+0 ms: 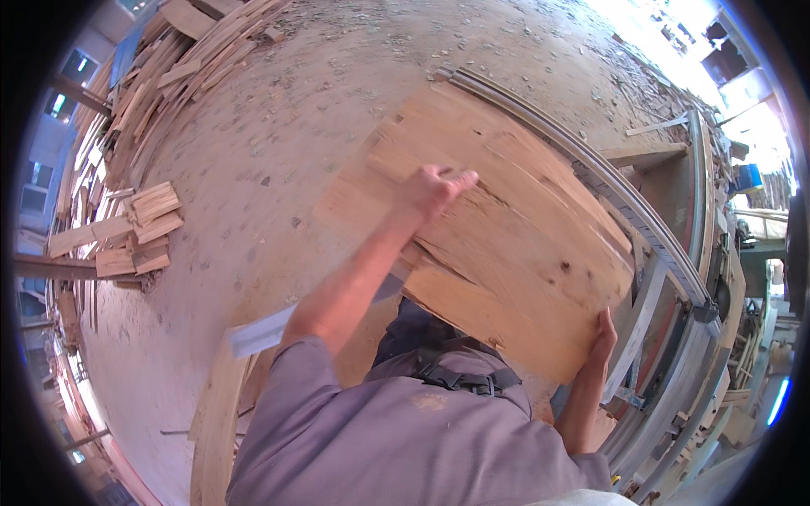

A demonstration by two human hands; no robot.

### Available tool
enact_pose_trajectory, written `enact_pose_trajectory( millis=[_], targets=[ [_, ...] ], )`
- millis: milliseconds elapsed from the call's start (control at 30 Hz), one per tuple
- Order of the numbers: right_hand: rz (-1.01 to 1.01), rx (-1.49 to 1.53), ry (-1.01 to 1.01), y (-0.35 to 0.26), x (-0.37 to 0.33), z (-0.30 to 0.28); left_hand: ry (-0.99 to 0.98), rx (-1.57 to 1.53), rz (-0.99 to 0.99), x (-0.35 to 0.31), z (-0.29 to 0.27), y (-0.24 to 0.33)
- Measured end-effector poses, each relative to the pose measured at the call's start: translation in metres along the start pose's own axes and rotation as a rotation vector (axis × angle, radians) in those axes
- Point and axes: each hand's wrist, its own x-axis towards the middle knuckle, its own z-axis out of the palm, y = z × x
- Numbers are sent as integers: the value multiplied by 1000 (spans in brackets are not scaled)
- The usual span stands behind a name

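Note:
Several flat wooden boards [506,253] lie side by side and overlapping in front of my body, with rough edges, dark knots and a dark gap between them. My left hand [434,194] is on top of the boards near that gap. Its fingers are curled, and whatever they hold is hidden. At the boards' right end, my right hand [602,339] holds the edge, with the fingertips pointing up and part of the hand out of sight. The boards' left ends look smeared by motion.
A long metal rail [582,152] runs along the boards' far right side, beside a wood-and-metal frame [671,354]. Large piles of wood strips [160,93] and short wood blocks [139,232] lie on the left. A pale plank [215,422] stands at my lower left. Scraps litter the dusty floor [278,110].

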Motion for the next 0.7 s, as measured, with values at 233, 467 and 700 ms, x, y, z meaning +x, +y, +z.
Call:
enact_pose_trajectory(
  millis=[233, 467, 700],
  targets=[
    [87, -202, -165, -42, 89, 136, -10, 50, 47, 93, -102, 21],
    [276, -41, -77, -23, 127, 173, 28, 297, -15, 148, -100, 8],
    [220, -1, -90, -16, 123, 169, 16, 313, 21, 158, -87, -14]
  ],
)
